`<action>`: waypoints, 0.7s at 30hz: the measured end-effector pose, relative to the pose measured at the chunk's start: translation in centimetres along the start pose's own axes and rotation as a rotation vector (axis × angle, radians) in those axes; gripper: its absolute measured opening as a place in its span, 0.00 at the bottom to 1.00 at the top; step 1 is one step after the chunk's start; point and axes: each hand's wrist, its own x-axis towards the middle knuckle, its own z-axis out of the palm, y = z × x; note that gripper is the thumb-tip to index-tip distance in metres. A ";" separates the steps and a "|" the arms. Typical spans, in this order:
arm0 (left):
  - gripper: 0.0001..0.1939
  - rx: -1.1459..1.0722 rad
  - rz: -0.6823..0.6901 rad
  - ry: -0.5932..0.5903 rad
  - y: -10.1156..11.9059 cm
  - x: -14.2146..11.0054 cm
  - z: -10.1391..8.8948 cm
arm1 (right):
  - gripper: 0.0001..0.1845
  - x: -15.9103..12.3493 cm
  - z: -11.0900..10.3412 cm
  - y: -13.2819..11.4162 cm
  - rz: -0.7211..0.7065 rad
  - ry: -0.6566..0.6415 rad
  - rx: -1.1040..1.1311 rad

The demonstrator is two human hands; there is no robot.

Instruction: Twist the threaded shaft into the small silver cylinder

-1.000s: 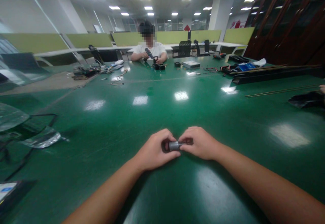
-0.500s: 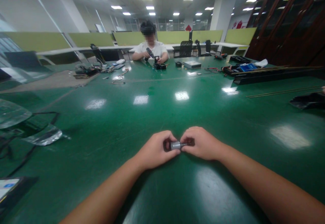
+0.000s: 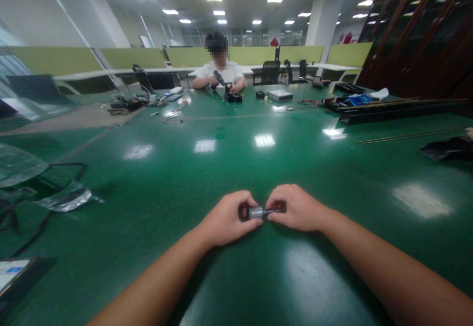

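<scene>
Low in the middle of the view, my left hand (image 3: 229, 218) is closed round a small silver cylinder (image 3: 255, 212), which lies level between thumb and fingers just above or on the green tabletop. From its right end a thin dark shaft-like piece (image 3: 265, 212) sticks out. My right hand (image 3: 295, 209) pinches that piece between thumb and fingertips. A narrow gap separates the two hands. The fingers partly hide the cylinder and the thin piece, and I cannot tell their exact kind.
A large clear plastic bottle (image 3: 62, 195) lies at the left, with a dark cable and a screen device (image 3: 15, 274) nearer me. Across the table (image 3: 177, 163) a person (image 3: 218, 72) holds a power drill. Tools and black rails (image 3: 384, 114) lie at the right.
My right hand has slid slightly to the right, away from my left hand, so more of the thin dark piece shows. My left hand and the cylinder have stayed nearly still.
</scene>
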 end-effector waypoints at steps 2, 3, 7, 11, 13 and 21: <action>0.09 0.002 -0.004 0.002 0.0 0.0 0.0 | 0.04 -0.1 -0.1 0.0 0.002 -0.001 -0.007; 0.09 0.003 -0.005 0.004 0.0 0.0 0.0 | 0.05 -0.1 -0.1 0.0 0.003 -0.002 -0.009; 0.09 0.004 -0.002 0.001 0.0 0.1 0.0 | 0.04 -0.2 -0.3 0.0 0.013 -0.003 -0.009; 0.09 0.006 -0.010 -0.009 0.1 0.1 0.1 | 0.04 -0.2 -0.3 0.1 0.014 -0.003 -0.012; 0.10 0.007 -0.009 -0.010 0.1 0.1 0.0 | 0.04 -0.2 -0.3 0.2 0.018 -0.004 -0.015; 0.10 0.010 -0.008 -0.010 0.1 0.2 -0.1 | 0.04 -0.3 -0.4 0.2 0.032 -0.009 0.007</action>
